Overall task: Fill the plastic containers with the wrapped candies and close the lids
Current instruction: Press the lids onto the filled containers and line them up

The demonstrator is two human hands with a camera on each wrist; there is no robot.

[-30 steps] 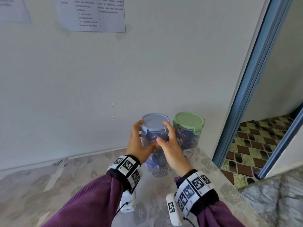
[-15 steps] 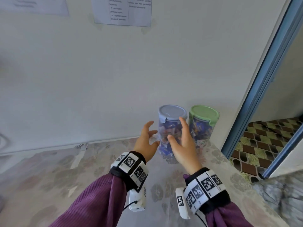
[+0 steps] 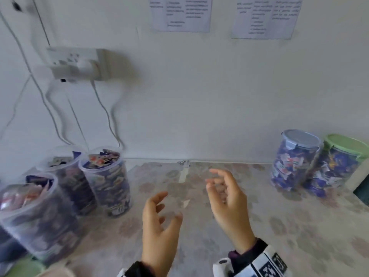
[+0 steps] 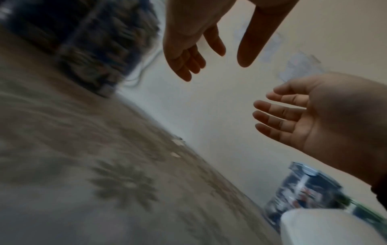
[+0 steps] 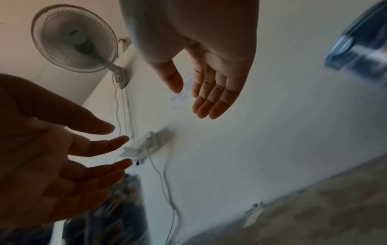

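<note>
While hands hover empty | round clear jars (image 3: 295, 159), crinkly candies | smooth lids

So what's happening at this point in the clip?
A person is packing wrapped candies into plastic containers on a patterned table. Both the left hand and the right hand hang open above the table, holding nothing. At the right by the wall stand two filled, lidded jars, the blue-lidded container and the green-lidded container. At the left, three open containers full of candies have no lids on.
</note>
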